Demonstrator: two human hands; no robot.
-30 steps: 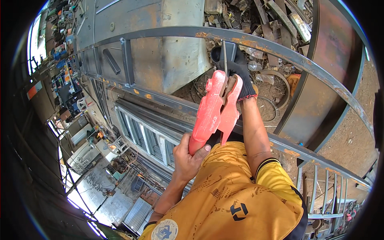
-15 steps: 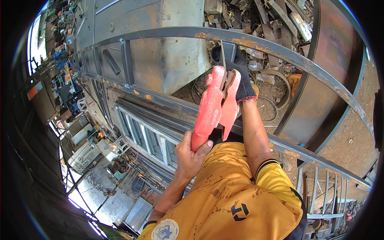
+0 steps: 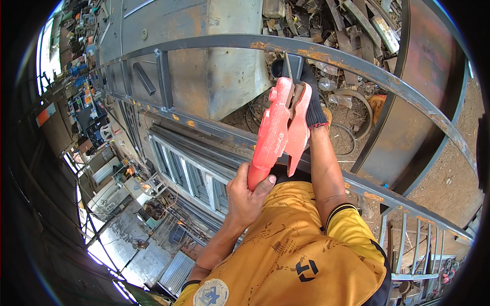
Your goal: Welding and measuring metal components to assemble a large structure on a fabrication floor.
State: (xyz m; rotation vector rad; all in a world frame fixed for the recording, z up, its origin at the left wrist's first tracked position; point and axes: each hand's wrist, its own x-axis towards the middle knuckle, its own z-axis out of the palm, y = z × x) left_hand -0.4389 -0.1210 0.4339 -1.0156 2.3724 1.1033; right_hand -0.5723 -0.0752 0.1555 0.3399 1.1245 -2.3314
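My bare left hand (image 3: 246,198) is closed round the handle of a red welding electrode holder (image 3: 270,136), which points up and away from me. A thin welding electrode (image 3: 289,67) sticks out of its jaws, its tip close to a curved steel bar (image 3: 219,41). Beyond the holder, my right hand (image 3: 312,94) wears a black knitted glove. It grips a short dark steel tube piece (image 3: 295,62) whose far end meets the underside of the curved bar; the holder hides part of its fingers.
A straight steel bar (image 3: 224,131) crosses in front of my waist, with short uprights (image 3: 163,81) joining it to the arch at left. Scrap metal (image 3: 357,30) lies at the far right. A barred metal window frame (image 3: 189,173) lies below left. A large steel sheet (image 3: 158,23) stands behind.
The electrode holder and my left hand have shifted slightly to the right, and the electrode leans more to the left. My right hand stays at the tube piece.
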